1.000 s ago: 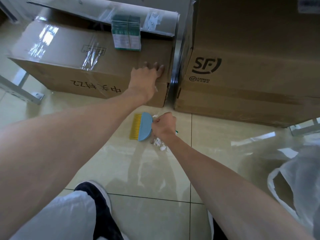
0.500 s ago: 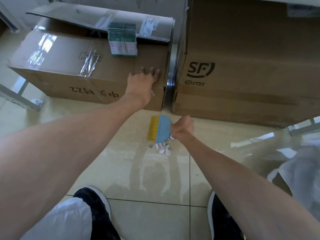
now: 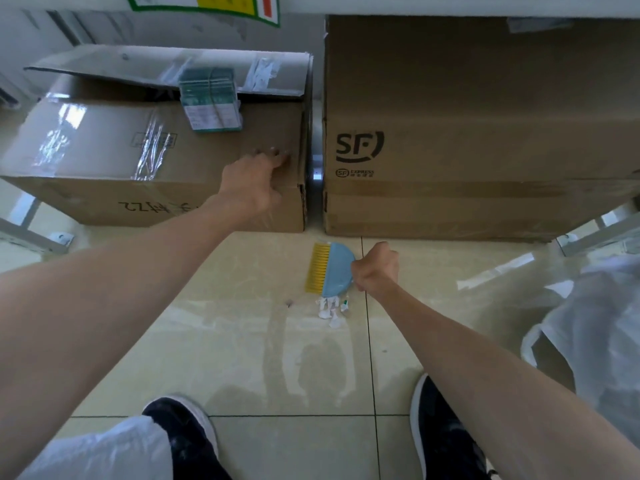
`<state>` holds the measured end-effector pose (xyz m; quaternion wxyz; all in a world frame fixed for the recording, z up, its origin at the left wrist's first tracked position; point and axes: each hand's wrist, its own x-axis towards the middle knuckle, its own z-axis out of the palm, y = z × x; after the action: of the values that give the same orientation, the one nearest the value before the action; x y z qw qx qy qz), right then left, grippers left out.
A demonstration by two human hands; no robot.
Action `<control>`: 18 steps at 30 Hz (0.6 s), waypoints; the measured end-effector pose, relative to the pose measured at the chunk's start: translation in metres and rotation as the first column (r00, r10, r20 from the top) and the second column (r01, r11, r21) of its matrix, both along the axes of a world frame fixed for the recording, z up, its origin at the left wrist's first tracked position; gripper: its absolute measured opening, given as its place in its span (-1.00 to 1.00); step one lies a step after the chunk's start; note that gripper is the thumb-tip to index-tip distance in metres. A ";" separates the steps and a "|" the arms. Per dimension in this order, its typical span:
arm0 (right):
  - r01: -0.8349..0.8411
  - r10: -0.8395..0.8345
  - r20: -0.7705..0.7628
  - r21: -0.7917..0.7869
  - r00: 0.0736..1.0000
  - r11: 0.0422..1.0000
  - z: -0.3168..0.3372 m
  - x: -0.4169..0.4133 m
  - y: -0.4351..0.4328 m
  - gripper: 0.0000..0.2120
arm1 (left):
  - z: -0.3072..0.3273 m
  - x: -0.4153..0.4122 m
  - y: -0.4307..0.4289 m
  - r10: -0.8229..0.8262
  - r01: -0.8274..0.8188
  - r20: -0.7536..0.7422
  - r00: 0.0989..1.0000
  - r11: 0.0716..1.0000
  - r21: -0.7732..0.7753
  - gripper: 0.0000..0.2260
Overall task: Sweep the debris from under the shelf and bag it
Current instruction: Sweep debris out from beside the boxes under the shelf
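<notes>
My right hand is fisted round the handle of the brush, whose yellow bristles point left, low over the floor in front of the gap between two boxes. The debris, a small heap of white scraps, lies just on the near side of the brush head. My left hand rests open on the low box. The clear bag slumps at the right, well apart from the scraps.

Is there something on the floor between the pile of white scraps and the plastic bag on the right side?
Nothing visible lies on the tiles between the white scraps and the plastic bag. Only the person's own right forearm crosses above that stretch, with the right hand gripping the brush.
</notes>
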<state>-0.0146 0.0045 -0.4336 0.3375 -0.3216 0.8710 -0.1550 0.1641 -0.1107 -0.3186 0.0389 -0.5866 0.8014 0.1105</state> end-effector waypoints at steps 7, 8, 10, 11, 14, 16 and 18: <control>-0.002 0.002 -0.010 -0.022 1.000 1.000 0.010 -0.012 0.006 -0.94 | 0.031 -0.018 0.034 0.013 -0.115 -0.537 0.844 0.981 -0.156 -0.38; -0.005 0.005 -0.006 -0.020 1.000 1.000 0.013 -0.013 0.007 -0.96 | 0.037 -0.022 0.039 -0.057 -0.081 -0.575 0.816 0.974 -0.211 -0.36; -0.001 0.001 0.003 -0.022 1.000 1.000 0.016 -0.015 0.009 -0.95 | 0.049 -0.031 0.044 -0.207 0.003 -0.608 0.766 0.948 -0.319 -0.29; 0.004 -0.004 0.009 -0.021 1.000 1.000 0.018 -0.016 0.011 -0.94 | 0.054 -0.037 0.045 -0.277 0.055 -0.593 0.756 0.929 -0.365 -0.26; 0.016 -0.016 0.019 -0.016 1.000 1.000 0.019 -0.018 0.015 -0.91 | 0.066 -0.060 0.043 -0.442 0.238 -0.432 0.786 0.861 -0.449 -0.25; 0.023 -0.022 0.022 -0.018 1.000 1.000 0.020 -0.020 0.017 -0.90 | 0.071 -0.077 0.040 -0.510 0.357 -0.294 0.809 0.822 -0.444 -0.20; 0.026 -0.025 0.021 -0.023 0.999 0.999 0.021 -0.023 0.018 -0.89 | 0.073 -0.095 0.035 -0.553 0.444 -0.184 0.812 0.792 -0.419 -0.14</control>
<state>-0.0371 0.0227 -0.4130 0.3409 -0.3127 0.8696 -0.1728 0.0692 -0.0756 -0.2456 -0.1610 -0.3247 0.9313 0.0357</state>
